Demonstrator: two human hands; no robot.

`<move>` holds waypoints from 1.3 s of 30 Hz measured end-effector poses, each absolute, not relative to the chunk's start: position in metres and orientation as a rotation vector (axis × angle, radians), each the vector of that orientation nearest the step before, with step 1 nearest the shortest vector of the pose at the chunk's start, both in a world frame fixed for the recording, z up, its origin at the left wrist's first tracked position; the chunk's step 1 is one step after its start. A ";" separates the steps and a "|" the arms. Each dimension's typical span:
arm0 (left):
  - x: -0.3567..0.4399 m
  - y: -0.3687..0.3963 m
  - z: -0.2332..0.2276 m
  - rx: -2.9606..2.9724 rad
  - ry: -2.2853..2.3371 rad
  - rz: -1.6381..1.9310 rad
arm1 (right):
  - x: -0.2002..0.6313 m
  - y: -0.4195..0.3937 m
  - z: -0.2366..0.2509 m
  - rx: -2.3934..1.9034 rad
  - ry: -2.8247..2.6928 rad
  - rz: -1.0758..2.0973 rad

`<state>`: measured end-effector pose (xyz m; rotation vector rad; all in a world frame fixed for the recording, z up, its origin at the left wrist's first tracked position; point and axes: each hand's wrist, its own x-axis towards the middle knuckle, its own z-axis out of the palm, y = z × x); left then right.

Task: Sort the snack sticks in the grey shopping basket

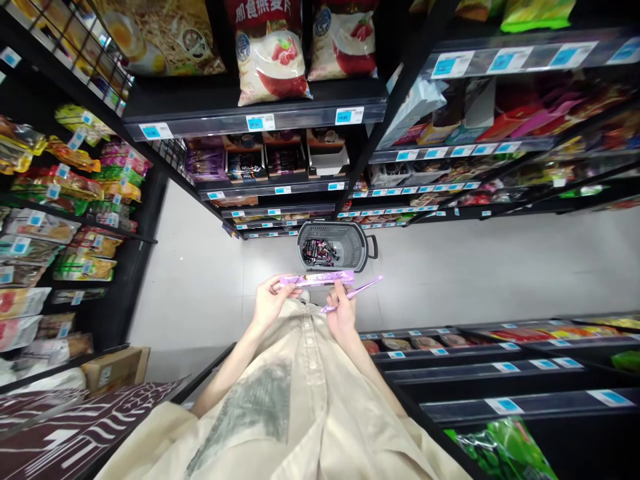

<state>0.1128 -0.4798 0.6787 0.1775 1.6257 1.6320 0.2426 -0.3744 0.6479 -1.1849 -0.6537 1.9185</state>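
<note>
My left hand point(271, 297) pinches the left end of a long, thin purple stick packet point(323, 277), held level in front of my body. At the packet's right end is my right hand point(343, 308), its fingers closed around a second purple stick packet point(367, 287) that slants up to the right. The right fingertips also touch the first packet. Just beyond my hands, a grey shopping basket point(357, 250) stands on the floor with several dark stick packets point(320, 252) inside, mostly toward its left.
Ahead is a black shelf point(260, 117) with red oatmeal bags point(275, 57) and open boxes of stick packets point(285, 159). Snack shelves point(90, 220) stand on the left, more shelving point(465, 373) at the lower right. A cardboard box point(117, 370) sits at the lower left.
</note>
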 end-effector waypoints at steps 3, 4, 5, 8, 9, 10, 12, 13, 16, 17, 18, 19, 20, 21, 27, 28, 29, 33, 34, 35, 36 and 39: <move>0.113 -0.477 0.677 0.190 1.635 1.649 | 0.242 -0.373 0.649 -1.179 -0.649 1.926; 0.113 -0.476 0.677 0.192 1.633 1.652 | 0.243 -0.372 0.649 -1.175 -0.645 1.929; 0.113 -0.475 0.676 0.195 1.632 1.653 | 0.243 -0.372 0.650 -1.172 -0.644 1.930; 0.113 -0.473 0.674 0.201 1.638 1.644 | 0.243 -0.370 0.650 -1.177 -0.653 1.930; 0.113 -0.473 0.673 0.203 1.641 1.639 | 0.244 -0.370 0.651 -1.180 -0.648 1.931; 0.112 -0.472 0.673 0.205 1.643 1.635 | 0.244 -0.369 0.651 -1.183 -0.636 1.934; 0.112 -0.471 0.673 0.208 1.644 1.630 | 0.244 -0.368 0.650 -1.181 -0.603 1.942; 0.112 -0.470 0.673 0.210 1.643 1.629 | 0.244 -0.368 0.650 -1.177 -0.587 1.945; 0.112 -0.468 0.673 0.211 1.636 1.630 | 0.244 -0.367 0.650 -1.154 -0.566 1.951; 0.113 -0.468 0.673 0.208 1.634 1.630 | 0.243 -0.367 0.649 -1.147 -0.570 1.954; 0.113 -0.467 0.674 0.206 1.634 1.629 | 0.243 -0.366 0.649 -1.144 -0.575 1.957; 0.113 -0.466 0.674 0.204 1.636 1.627 | 0.243 -0.366 0.648 -1.146 -0.579 1.958; 0.113 -0.466 0.674 0.207 1.640 1.624 | 0.243 -0.365 0.648 -1.151 -0.582 1.956; 0.113 -0.466 0.675 0.220 1.648 1.619 | 0.243 -0.364 0.648 -1.158 -0.586 1.958; 0.109 -0.470 0.675 0.582 1.747 1.604 | 0.241 -0.359 0.645 -1.150 -0.640 2.019; 0.108 -0.471 0.675 0.644 1.769 1.585 | 0.240 -0.358 0.645 -1.149 -0.640 2.014; 0.107 -0.472 0.674 0.691 1.792 1.560 | 0.240 -0.357 0.644 -1.150 -0.634 2.009; 0.106 -0.473 0.671 0.766 1.853 1.458 | 0.238 -0.354 0.641 -1.165 -0.533 2.003; 0.106 -0.473 0.670 0.777 1.857 1.442 | 0.238 -0.353 0.640 -1.167 -0.504 2.001; 0.106 -0.472 0.670 0.782 1.858 1.433 | 0.238 -0.351 0.639 -1.169 -0.481 1.997; 0.106 -0.471 0.669 0.781 1.856 1.428 | 0.237 -0.350 0.639 -1.171 -0.464 1.995; 0.106 -0.470 0.667 0.736 1.853 1.425 | 0.234 -0.344 0.639 -1.187 -0.439 2.010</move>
